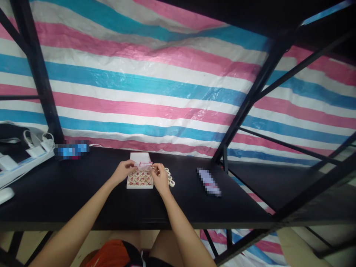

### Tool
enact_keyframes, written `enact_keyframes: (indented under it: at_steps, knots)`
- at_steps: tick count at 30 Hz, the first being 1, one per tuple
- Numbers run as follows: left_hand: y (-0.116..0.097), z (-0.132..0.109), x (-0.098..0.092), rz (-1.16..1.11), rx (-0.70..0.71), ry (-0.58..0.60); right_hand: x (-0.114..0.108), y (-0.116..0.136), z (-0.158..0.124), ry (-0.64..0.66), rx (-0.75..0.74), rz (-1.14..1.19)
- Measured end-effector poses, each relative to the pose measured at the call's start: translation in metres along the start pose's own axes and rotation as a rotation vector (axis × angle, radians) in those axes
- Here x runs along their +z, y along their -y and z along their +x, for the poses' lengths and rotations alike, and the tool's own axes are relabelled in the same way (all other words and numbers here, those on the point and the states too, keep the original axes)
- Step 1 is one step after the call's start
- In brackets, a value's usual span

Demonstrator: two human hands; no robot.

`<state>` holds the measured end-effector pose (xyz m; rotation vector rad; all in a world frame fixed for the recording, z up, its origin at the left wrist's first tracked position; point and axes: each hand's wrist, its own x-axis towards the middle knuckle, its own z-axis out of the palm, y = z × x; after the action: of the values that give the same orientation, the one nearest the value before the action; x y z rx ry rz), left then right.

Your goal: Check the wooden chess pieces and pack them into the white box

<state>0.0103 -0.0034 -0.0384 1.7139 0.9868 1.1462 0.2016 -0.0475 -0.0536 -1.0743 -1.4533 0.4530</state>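
A white box [139, 187] stands on the black desk with its lid flap [140, 157] raised at the back. Rows of round xiangqi pieces [140, 178] with red characters fill the part of it that shows. Over the box's far half, a thin translucent sheet with pink marks [144, 165] is stretched between both hands. My left hand [124, 171] pinches its left side. At the other end, my right hand [160, 177] has its fingers closed on the right edge. Several loose pieces [171, 183] lie beside the box, partly hidden behind my right hand.
A white power strip [27, 163] with plugs and a white rounded object [6, 195] are at the left. Pixelated objects lie at the back left [71, 150] and right [208, 181]. Black metal posts [41, 74] frame a striped plastic sheet [144, 87] behind the desk.
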Motion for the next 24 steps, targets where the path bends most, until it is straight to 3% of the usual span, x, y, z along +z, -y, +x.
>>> enact_keyframes:
  at_steps: [3, 8, 17, 20, 24]
  knots:
    - [0.0, 0.001, -0.001, 0.02, 0.097, -0.06, 0.001, 0.002, -0.001, 0.001, 0.112, 0.12]
    - [-0.002, -0.002, -0.001, 0.058, 0.165, -0.034, 0.002, 0.004, -0.001, 0.198, 0.287, 0.369]
    - [-0.004, -0.002, 0.0, 0.196, 0.16, -0.061, -0.006, -0.01, 0.009, 0.116, 0.181, 0.094]
    - [0.001, 0.0, -0.006, 0.326, 0.139, -0.117, -0.022, -0.025, 0.033, 0.061, 0.196, -0.015]
    - [0.009, 0.002, -0.015, 0.49, 0.114, -0.121, -0.049, -0.056, 0.076, 0.092, 0.253, -0.173]
